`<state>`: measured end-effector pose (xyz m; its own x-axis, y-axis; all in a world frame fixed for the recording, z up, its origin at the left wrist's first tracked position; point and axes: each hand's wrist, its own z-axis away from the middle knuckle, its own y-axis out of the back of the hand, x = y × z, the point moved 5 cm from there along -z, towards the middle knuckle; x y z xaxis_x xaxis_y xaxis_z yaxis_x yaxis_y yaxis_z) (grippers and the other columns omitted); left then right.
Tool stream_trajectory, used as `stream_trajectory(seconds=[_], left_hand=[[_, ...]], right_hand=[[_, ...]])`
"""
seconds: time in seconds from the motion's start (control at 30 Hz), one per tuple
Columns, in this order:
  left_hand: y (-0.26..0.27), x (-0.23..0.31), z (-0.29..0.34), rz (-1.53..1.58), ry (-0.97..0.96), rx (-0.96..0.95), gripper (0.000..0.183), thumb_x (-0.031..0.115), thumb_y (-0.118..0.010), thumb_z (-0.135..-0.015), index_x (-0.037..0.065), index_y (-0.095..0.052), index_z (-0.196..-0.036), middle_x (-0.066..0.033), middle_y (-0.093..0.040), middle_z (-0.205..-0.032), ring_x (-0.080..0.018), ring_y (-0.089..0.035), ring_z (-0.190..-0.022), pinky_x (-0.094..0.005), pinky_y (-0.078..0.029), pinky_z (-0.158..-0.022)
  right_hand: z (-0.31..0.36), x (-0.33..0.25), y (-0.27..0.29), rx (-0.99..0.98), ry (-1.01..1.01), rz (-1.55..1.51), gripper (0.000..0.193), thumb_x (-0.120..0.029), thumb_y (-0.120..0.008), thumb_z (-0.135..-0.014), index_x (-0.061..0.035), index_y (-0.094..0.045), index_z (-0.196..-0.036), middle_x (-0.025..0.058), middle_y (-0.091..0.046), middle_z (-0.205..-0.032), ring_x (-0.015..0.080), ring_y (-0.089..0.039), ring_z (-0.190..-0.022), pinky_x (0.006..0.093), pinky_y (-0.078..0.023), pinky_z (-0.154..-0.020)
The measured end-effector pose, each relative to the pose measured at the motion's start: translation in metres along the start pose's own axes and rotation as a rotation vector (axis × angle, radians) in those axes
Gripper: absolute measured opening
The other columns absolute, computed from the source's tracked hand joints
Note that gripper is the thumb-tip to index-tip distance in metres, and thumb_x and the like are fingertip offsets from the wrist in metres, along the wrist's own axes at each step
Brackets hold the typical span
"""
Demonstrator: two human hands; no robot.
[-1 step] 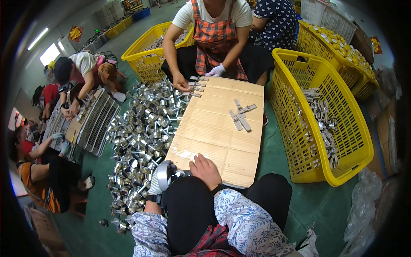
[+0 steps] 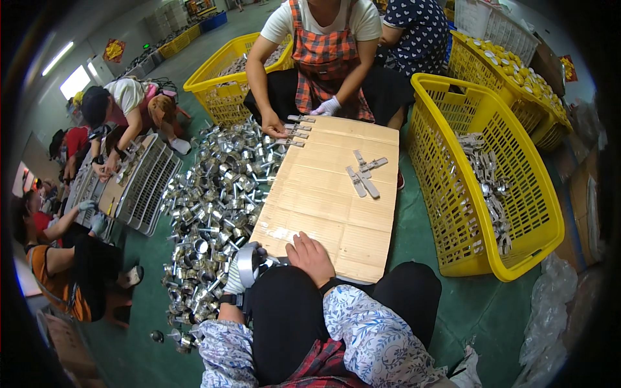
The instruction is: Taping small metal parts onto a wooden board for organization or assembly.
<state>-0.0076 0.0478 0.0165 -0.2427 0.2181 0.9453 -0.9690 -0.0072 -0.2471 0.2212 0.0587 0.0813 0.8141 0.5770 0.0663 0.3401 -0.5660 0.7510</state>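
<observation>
My left hand point(image 2: 234, 279), in a pale glove, is closed round a shiny round metal cup part point(image 2: 248, 264) beside my left knee. Bare and spread flat, my right hand point(image 2: 312, 258) rests on the near edge of a cardboard sheet point(image 2: 330, 213). Several grey flat clip-like parts point(image 2: 366, 174) lie on the sheet's right side. At its far left corner, more such clips point(image 2: 296, 132) are lined up, with a co-worker's bare hand point(image 2: 273, 125) touching them. The co-worker's gloved hand point(image 2: 328, 107) is at the sheet's far edge.
A heap of metal cups with stems point(image 2: 213, 207) covers the floor at left. On the right stands a yellow basket point(image 2: 446, 213) part filled with metal clips. Another yellow basket point(image 2: 207, 97) stands at the far left. Clear plastic bags point(image 2: 550, 310) lie at lower right.
</observation>
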Motion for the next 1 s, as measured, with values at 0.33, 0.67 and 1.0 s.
stream_trajectory(seconds=[0.33, 0.67, 1.0], left_hand=[[0.001, 0.000, -0.002, -0.030, -0.005, -0.014, 0.041, 0.047, -0.062, -0.107, 0.008, -0.056, -0.117, -0.0013, -0.061, -0.097, -0.0119, -0.060, -0.085, -0.0265, -0.051, -0.070], [0.013, -0.013, -0.002, 0.173, 0.015, 0.007, 0.040, 0.025, -0.065, -0.107, 0.001, -0.059, -0.139, -0.0064, -0.070, -0.111, -0.0181, -0.067, -0.099, -0.0313, -0.057, -0.084], [0.012, -0.003, 0.001, -0.079, -0.112, -0.038, 0.040, 0.020, -0.065, -0.106, -0.002, -0.057, -0.137, -0.0073, -0.068, -0.115, -0.0182, -0.065, -0.104, -0.0316, -0.056, -0.088]], right_hand=[[0.003, -0.001, -0.007, -0.029, 0.010, 0.012, 0.022, -0.023, -0.062, -0.093, -0.0122, -0.066, -0.112, 0.0090, -0.070, -0.123, 0.0258, -0.063, -0.126, 0.0340, -0.052, -0.092], [0.002, 0.000, -0.005, -0.010, 0.015, 0.033, 0.019, -0.022, -0.062, -0.094, -0.0130, -0.064, -0.110, 0.0069, -0.069, -0.122, 0.0237, -0.063, -0.125, 0.0325, -0.052, -0.090], [0.000, -0.002, -0.004, 0.016, 0.013, 0.027, 0.017, -0.022, -0.062, -0.093, -0.0130, -0.064, -0.107, 0.0066, -0.069, -0.121, 0.0234, -0.064, -0.124, 0.0321, -0.053, -0.090]])
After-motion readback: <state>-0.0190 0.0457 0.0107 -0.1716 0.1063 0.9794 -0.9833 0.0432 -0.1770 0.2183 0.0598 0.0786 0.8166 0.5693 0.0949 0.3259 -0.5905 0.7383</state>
